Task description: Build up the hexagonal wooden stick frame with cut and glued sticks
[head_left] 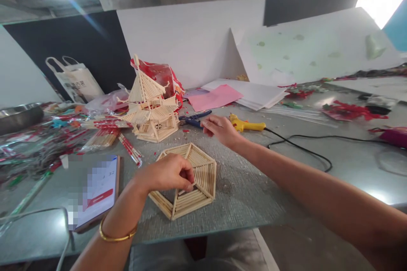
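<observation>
My left hand point(171, 172) is over a hexagonal panel point(202, 178) made of thin wooden sticks, which lies flat on the table. Its thumb and fingers pinch together near the panel's centre; whatever they hold is too small to make out. Rows of sticks fill much of the panel, while a gap shows at its lower left. My right hand point(221, 130) is farther back, fingers curled together beside the blue-handled pliers point(192, 119). One plier handle runs up to those fingertips, and I cannot see whether they grip it. Just right of this hand lies a yellow glue gun point(251, 126).
A stick-built pagoda model point(152, 110) stands behind the panel. At left are a tablet point(98, 194), bundled sticks point(130, 148) in plastic and a metal bowl point(20, 116). Pink paper point(216, 98) lies at the back. The glue gun's black cord point(305, 152) crosses the right side.
</observation>
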Demonstrator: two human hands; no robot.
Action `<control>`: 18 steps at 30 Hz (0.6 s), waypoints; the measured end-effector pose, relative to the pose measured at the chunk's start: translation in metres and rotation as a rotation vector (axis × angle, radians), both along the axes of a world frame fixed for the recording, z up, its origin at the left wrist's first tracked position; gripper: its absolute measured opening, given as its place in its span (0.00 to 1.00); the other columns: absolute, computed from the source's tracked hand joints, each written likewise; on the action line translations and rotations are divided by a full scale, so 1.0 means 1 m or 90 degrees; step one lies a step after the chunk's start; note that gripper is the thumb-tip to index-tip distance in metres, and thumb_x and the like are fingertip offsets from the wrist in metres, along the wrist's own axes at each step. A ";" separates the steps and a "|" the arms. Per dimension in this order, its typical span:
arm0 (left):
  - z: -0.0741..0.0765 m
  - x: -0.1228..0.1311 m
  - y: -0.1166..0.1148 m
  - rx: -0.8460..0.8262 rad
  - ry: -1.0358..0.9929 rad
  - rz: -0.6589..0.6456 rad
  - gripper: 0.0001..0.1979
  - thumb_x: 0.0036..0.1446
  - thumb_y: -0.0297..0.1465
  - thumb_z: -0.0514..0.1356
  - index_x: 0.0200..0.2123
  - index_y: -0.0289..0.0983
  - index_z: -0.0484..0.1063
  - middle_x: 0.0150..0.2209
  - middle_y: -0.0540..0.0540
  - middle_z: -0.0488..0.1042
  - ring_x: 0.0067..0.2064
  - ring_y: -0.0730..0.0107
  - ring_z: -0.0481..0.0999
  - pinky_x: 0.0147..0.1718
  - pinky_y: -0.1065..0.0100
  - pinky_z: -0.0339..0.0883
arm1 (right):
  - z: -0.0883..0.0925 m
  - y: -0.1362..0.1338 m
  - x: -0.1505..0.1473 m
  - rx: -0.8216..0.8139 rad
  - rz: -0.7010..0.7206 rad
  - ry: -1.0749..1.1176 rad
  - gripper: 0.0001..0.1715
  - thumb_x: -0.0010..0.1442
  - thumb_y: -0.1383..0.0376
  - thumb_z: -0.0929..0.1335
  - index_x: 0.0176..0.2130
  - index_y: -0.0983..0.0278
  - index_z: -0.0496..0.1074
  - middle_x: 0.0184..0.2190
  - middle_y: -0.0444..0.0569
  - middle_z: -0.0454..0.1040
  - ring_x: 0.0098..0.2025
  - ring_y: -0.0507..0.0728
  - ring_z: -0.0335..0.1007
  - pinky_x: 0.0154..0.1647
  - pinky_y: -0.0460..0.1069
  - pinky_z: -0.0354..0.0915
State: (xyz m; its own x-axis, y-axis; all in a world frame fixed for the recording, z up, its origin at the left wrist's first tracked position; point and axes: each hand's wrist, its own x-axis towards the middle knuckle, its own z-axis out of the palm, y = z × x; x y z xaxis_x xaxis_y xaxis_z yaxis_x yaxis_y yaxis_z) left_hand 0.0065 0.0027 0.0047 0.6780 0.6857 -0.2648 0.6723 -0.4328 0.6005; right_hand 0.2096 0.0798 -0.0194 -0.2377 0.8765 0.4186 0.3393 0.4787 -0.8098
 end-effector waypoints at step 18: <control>-0.002 0.003 -0.005 0.049 0.053 0.031 0.06 0.42 0.33 0.60 0.25 0.38 0.74 0.22 0.52 0.72 0.25 0.74 0.67 0.23 0.74 0.54 | -0.004 -0.001 0.000 -0.008 0.023 -0.057 0.17 0.57 0.56 0.59 0.29 0.65 0.67 0.22 0.45 0.69 0.23 0.48 0.62 0.25 0.45 0.57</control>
